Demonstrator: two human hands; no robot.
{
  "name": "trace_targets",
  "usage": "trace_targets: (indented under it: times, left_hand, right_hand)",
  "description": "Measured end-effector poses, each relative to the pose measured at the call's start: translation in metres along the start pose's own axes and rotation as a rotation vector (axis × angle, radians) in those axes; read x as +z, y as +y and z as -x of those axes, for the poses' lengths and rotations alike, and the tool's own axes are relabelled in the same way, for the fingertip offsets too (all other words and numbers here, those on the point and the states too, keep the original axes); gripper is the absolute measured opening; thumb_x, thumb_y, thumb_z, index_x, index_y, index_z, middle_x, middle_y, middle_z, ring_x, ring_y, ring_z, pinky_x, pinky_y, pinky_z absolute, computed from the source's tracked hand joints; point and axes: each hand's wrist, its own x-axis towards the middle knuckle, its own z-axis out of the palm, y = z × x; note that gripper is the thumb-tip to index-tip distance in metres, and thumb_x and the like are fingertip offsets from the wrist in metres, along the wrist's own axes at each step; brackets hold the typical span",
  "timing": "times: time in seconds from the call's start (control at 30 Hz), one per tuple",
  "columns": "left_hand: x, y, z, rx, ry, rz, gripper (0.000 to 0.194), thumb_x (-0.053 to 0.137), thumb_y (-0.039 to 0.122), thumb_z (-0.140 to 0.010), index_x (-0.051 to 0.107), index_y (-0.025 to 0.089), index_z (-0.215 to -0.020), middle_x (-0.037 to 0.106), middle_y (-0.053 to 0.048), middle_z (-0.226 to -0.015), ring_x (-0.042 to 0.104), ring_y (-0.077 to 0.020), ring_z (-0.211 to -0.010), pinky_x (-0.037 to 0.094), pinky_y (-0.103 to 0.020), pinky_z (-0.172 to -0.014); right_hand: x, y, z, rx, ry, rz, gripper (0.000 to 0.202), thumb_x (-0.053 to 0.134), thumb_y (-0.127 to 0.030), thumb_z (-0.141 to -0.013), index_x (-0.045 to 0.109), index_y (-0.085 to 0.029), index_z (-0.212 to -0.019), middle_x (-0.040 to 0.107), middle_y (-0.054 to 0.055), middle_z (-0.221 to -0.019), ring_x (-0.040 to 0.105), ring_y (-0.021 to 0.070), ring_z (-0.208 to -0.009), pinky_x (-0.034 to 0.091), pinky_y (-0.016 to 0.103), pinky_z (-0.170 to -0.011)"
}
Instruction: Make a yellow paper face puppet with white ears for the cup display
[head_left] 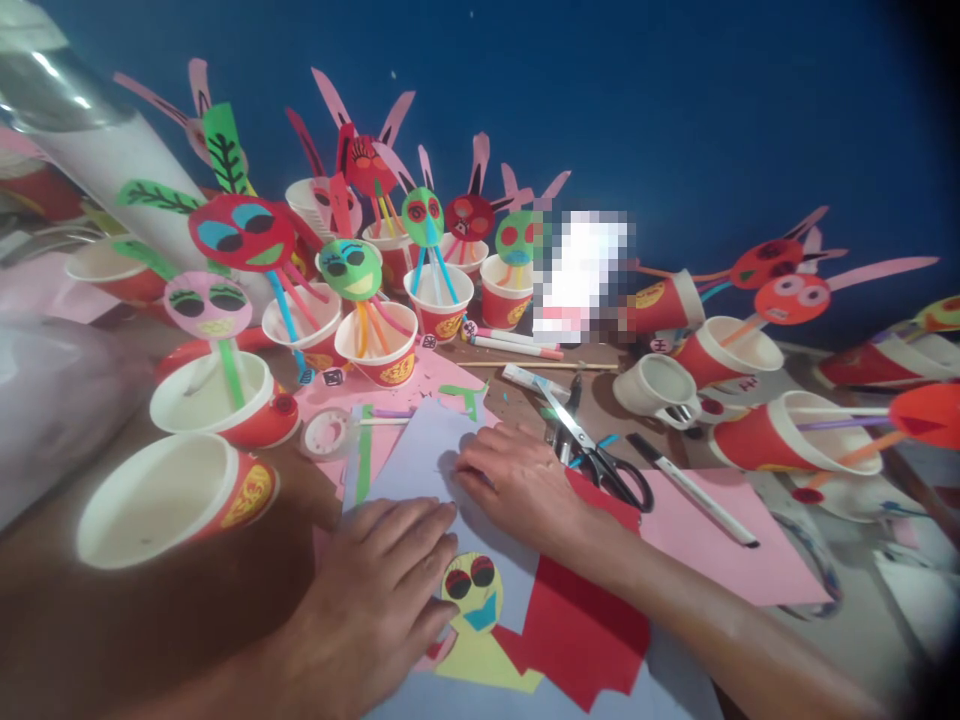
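My left hand (375, 590) lies flat with its fingers stretched out on a light blue sheet (427, 450). Just right of its fingertips is a yellow paper face (472, 590) with dark red and black eyes and a blue mouth. My right hand (514, 480) rests farther up the same sheet, fingers curled and pressed together; whatever may be under the fingertips is hidden. Red paper (592, 620) lies beneath the right forearm. Black-handled scissors (600, 455) stand partly open beside the right hand.
Red and white paper cups (379, 345) with paper faces on straws line the back and both sides. A white mug (656, 385) stands right of centre. A marker (697, 490) lies on pink paper (750, 560). A tape roll (328, 433) is left of the blue sheet.
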Motion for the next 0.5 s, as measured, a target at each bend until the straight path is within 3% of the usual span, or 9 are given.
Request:
trace_targets:
  times: [0.17,0.27,0.43,0.5]
  left_hand:
    - [0.003,-0.009,-0.008,-0.006,-0.065,-0.013,0.025,0.042,0.030,-0.091,0.061,0.019,-0.103,0.065,-0.005,-0.113,0.054,-0.0228,-0.100,0.038,-0.041,-0.086]
    - [0.009,-0.011,-0.009,0.018,-0.085,-0.024,0.026,0.040,0.030,-0.092,0.061,0.019,-0.102,0.065,-0.005,-0.112,0.054,-0.0231,-0.099,0.039,-0.042,-0.083]
    - [0.011,-0.014,-0.011,0.029,-0.058,-0.017,0.027,0.042,0.033,-0.091,0.061,0.018,-0.104,0.066,-0.004,-0.108,0.054,-0.0229,-0.096,0.038,-0.042,-0.082]
    - [0.010,-0.015,-0.011,0.045,-0.050,-0.026,0.026,0.046,0.033,-0.090,0.060,0.018,-0.106,0.066,-0.003,-0.108,0.054,-0.0219,-0.095,0.039,-0.040,-0.082]
  right_hand:
    - [0.007,0.002,0.001,-0.036,0.061,0.052,0.021,0.054,-0.022,-0.084,0.060,-0.018,-0.065,0.062,0.002,-0.068,0.053,0.0161,-0.070,0.030,0.030,-0.066]
    - [0.004,0.006,0.002,-0.037,0.077,0.042,0.011,0.058,-0.024,-0.082,0.062,-0.019,-0.073,0.065,0.002,-0.073,0.056,0.0171,-0.073,0.032,0.030,-0.067]
    - [-0.020,0.030,0.014,0.069,0.178,-0.105,0.012,0.060,-0.026,-0.083,0.063,-0.020,-0.093,0.069,0.003,-0.087,0.060,0.0177,-0.081,0.038,0.030,-0.075]
    - [-0.032,0.045,0.022,0.185,0.217,-0.139,0.012,0.058,-0.027,-0.085,0.063,-0.022,-0.093,0.067,0.001,-0.077,0.060,0.0162,-0.072,0.041,0.029,-0.071]
